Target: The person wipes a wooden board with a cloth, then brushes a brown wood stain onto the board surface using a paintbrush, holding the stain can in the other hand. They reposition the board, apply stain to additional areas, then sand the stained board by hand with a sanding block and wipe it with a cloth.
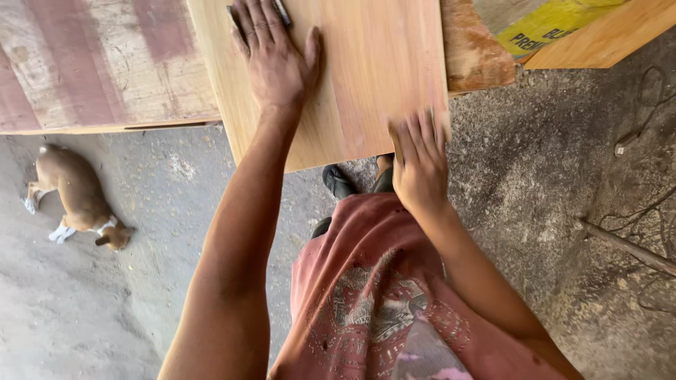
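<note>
1. One pale rectangular wooden board point(366, 63), lying flat on a worn pink-streaked wooden desk point(91, 63); near edge overhangs the concrete floor point(535, 176).
2. Left hand point(276, 60): grip spread flat, palm down on the board, fingertips over one small dark flat object point(282, 13); kind not discernible.
3. Right hand point(420, 163): motion-blurred at the board's near corner; grip cannot be told.
4. Left of both hands, on the floor: one brown-and-white dog point(77, 197), lying.

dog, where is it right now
In the head view the brown dog lies on the concrete floor at the left, below the worn board's edge, apart from the person's left arm.
</note>
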